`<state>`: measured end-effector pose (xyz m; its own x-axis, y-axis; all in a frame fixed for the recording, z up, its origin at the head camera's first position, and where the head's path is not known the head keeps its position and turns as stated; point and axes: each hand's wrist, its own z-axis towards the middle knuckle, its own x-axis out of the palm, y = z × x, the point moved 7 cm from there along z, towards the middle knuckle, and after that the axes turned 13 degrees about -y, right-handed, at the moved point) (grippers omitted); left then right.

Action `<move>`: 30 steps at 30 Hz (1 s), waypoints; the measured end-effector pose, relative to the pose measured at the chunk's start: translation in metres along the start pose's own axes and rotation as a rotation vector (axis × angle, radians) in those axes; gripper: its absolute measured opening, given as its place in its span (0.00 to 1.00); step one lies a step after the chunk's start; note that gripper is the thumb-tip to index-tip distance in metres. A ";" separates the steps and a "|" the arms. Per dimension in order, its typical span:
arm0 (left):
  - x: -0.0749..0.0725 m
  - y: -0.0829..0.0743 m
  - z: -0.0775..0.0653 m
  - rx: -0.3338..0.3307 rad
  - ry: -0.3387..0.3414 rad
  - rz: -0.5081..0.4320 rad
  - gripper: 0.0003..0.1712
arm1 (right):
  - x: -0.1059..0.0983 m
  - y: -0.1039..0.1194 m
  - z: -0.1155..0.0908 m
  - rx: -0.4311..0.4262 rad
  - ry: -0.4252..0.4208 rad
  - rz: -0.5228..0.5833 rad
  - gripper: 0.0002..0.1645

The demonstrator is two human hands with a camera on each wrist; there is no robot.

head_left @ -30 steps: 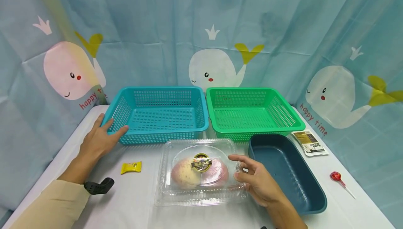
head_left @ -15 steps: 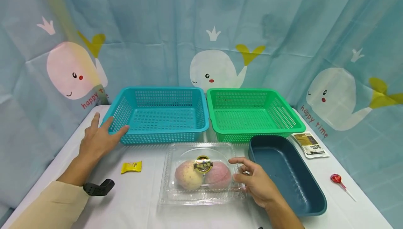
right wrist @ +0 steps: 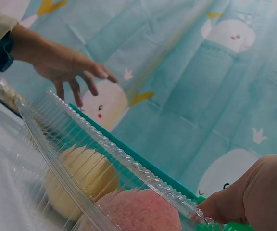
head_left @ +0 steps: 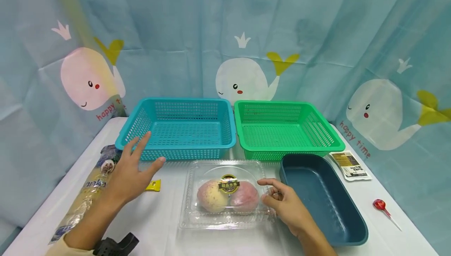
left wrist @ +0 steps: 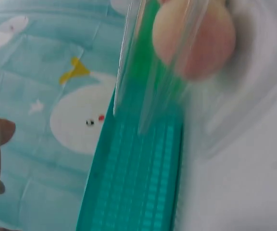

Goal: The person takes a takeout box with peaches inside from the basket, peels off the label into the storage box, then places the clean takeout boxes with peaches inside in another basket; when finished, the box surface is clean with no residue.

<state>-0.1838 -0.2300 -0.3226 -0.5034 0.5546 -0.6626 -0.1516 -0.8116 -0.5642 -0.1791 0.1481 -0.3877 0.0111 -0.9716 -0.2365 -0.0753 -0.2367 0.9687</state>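
Observation:
A clear plastic clamshell box (head_left: 197,219) with a black and gold label holds two peach-like fruits, one yellowish (head_left: 211,195) and one pink (head_left: 245,196). At its right edge my right hand (head_left: 289,207) pinches the rim, the thumb showing there in the right wrist view. My left hand (head_left: 128,175) hovers with fingers spread, between the box and the left side of the table. Beneath it lies a long printed bag (head_left: 92,183), partly hidden by the arm. A small yellow packet (head_left: 154,185) shows just past the left thumb, half covered.
Behind the box stand a blue basket (head_left: 186,146) and a green basket (head_left: 289,149), side by side. A dark blue tub (head_left: 324,193) sits right of the box. Farther right lie a flat sachet (head_left: 350,166) and a red lollipop (head_left: 380,205).
My left hand has moved right from the blue basket's left corner, uncovering the long bag and covering part of the yellow packet. The right hand stays at the box's edge.

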 end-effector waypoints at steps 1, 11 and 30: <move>0.001 -0.005 -0.002 0.011 0.004 -0.029 0.47 | 0.000 0.000 0.000 -0.001 -0.002 0.001 0.24; 0.034 -0.025 -0.027 -0.004 0.155 -0.269 0.42 | 0.001 0.003 -0.002 -0.036 0.000 -0.003 0.25; 0.081 -0.026 -0.058 -0.243 0.360 -0.474 0.40 | 0.002 0.003 -0.003 -0.064 -0.008 -0.018 0.25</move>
<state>-0.1712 -0.1534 -0.3906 -0.1061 0.9039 -0.4143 -0.0689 -0.4223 -0.9038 -0.1761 0.1453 -0.3853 0.0037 -0.9670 -0.2548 -0.0108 -0.2548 0.9669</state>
